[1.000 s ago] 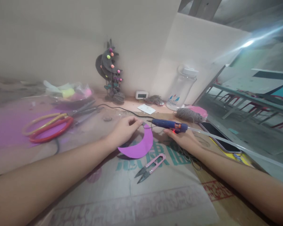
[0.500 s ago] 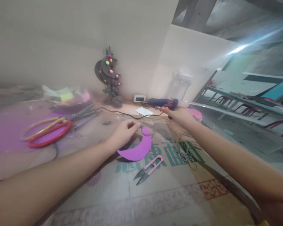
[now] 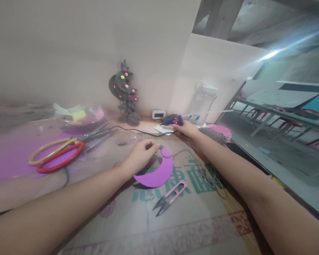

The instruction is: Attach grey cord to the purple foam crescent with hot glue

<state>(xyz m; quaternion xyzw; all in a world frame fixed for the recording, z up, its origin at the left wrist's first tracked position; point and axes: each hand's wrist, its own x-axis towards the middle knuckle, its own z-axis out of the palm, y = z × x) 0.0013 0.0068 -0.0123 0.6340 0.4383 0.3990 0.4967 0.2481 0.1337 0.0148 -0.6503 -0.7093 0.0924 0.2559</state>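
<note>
Near the middle of the cardboard-covered table, my left hand [image 3: 142, 154] pinches the upper tip of a purple crescent-moon cutout [image 3: 159, 175]. A purple round piece [image 3: 166, 152] lies over the crescent near that tip, with grey string running off to the right. Farther back, my right hand [image 3: 184, 128] is closed around a blue glue gun [image 3: 175, 120] with a small red light. A clear glue stick [image 3: 215, 113] sticks out of its rear, and its nozzle points left above a white paper [image 3: 163, 129]. Pink thread snips [image 3: 170, 198] lie in front of the crescent.
Red-and-yellow-handled scissors [image 3: 61, 156] lie on purple sheet at left, near a plastic bag of coloured bits [image 3: 79, 118]. A moon ornament with pompoms [image 3: 124, 94], a small digital clock [image 3: 158, 114] and a clear bottle [image 3: 203, 102] stand by the wall. Loose grey string [image 3: 210, 175] lies right.
My right hand has moved left and lower with the glue gun, bringing it down to the white paper. My left hand keeps its pinch on the crescent. The view has shifted slightly.
</note>
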